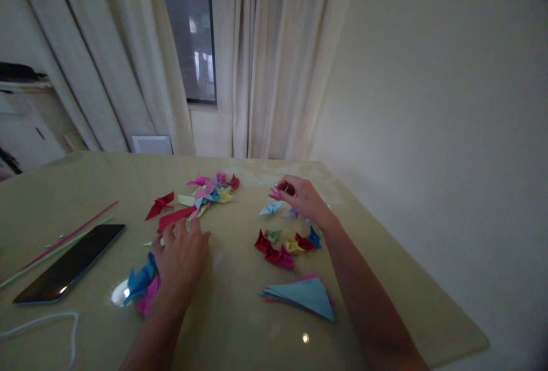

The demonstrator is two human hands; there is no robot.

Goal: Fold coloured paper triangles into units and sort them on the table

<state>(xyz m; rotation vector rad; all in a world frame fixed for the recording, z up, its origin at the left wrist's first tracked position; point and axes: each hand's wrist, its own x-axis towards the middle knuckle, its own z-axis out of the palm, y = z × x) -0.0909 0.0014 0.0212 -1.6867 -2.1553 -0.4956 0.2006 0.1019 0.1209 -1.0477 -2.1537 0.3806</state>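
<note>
Above the table [240, 319], right side, a pink fold [274, 192] is pinched in the right hand [303, 195], near a pale-blue crane [271, 208]. Left hand [182, 250] spread palm-down (contact beneath not visible), beside a blue crane [140, 281].

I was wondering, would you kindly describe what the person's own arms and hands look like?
The left grip and right grip are human hands, with no gloves. The left forearm and right forearm are bare, with no sleeve, watch or bracelet visible. Small details, such as rings, are too blurred to tell.
</note>
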